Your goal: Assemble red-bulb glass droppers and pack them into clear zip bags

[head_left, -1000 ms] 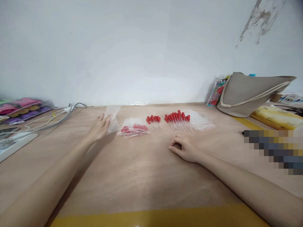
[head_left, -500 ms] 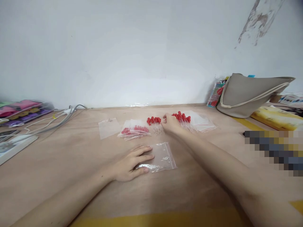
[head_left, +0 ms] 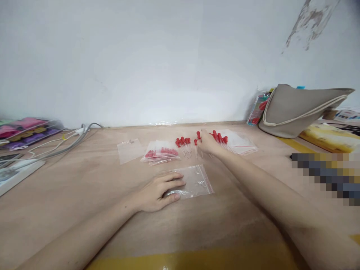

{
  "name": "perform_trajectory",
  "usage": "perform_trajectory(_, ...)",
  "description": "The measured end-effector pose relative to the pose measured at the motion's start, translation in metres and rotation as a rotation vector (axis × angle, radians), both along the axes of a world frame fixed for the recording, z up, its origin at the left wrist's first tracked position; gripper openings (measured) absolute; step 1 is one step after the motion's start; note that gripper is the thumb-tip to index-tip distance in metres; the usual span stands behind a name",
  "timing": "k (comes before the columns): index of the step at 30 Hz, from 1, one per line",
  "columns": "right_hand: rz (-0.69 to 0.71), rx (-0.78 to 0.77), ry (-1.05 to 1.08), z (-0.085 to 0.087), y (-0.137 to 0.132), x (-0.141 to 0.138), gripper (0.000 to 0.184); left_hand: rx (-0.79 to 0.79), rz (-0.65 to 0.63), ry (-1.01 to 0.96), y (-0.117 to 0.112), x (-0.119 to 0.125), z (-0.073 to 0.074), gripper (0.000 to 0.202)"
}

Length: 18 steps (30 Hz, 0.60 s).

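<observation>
My left hand [head_left: 161, 191] lies with its fingers spread on a clear zip bag [head_left: 194, 182], pressing it flat on the table. My right hand [head_left: 208, 143] is pinched around a glass dropper with a red rubber bulb [head_left: 198, 135], just behind the bag. Another red-bulbed dropper [head_left: 196, 142] stands out by its fingertips. To its left lies a row of loose red-bulbed droppers [head_left: 183, 141]. To its right is a second group of droppers [head_left: 221, 138], partly hidden by my hand. Filled zip bags [head_left: 161, 153] with droppers inside are stacked further left.
A flat clear bag [head_left: 130, 150] lies at the left, and a pile of bags [head_left: 240, 142] at the right. A grey bag [head_left: 295, 112] leans near the wall. Cables [head_left: 75, 140] and a white power strip [head_left: 22, 176] occupy the left side.
My right hand has moved slightly right, away from the left row, and a red-bulbed dropper now shows at its fingertips. My left hand still rests on the bag.
</observation>
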State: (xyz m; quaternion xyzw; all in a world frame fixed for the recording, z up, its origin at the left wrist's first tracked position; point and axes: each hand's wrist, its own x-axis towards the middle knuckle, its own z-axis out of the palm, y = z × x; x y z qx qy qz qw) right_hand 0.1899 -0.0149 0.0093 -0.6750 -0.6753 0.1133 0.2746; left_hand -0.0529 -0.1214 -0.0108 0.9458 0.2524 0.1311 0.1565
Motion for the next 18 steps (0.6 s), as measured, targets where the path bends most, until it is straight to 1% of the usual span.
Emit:
perform_trajectory(1, 0.013, 0.015, 0.050, 0.001, -0.008, 0.006, 0.046, -0.001, 0.001, -0.002, 0.000, 0.000, -0.001, 0.040)
perform_trajectory(3, 0.047, 0.019, 0.258, -0.004, -0.026, 0.019, 0.056, -0.003, 0.003, -0.008, 0.001, 0.000, -0.003, 0.041)
perform_trajectory(5, 0.060, 0.005, 0.506, -0.016, -0.045, 0.028, 0.062, -0.004, 0.007, -0.008, 0.002, 0.000, -0.005, 0.041)
perform_trajectory(7, 0.047, 0.031, 0.713, -0.030, -0.063, 0.032, 0.065, -0.004, 0.011, -0.014, 0.002, 0.000, -0.007, 0.042)
perform_trajectory(9, 0.025, 0.035, 0.873, -0.041, -0.078, 0.032, 0.062, -0.007, 0.011, -0.028, 0.003, 0.000, -0.007, 0.041)
perform_trajectory(11, -0.005, 0.026, 0.988, -0.047, -0.087, 0.028, 0.057, -0.018, 0.014, -0.037, 0.003, 0.000, -0.007, 0.041)
perform_trajectory(14, -0.022, 0.017, 1.096, -0.047, -0.093, 0.021, 0.052, -0.033, 0.020, -0.048, 0.002, 0.001, -0.006, 0.041)
perform_trajectory(18, 0.058, -0.069, 1.182, -0.045, -0.097, 0.019, 0.038, -0.031, 0.010, -0.076, 0.001, 0.001, -0.005, 0.043)
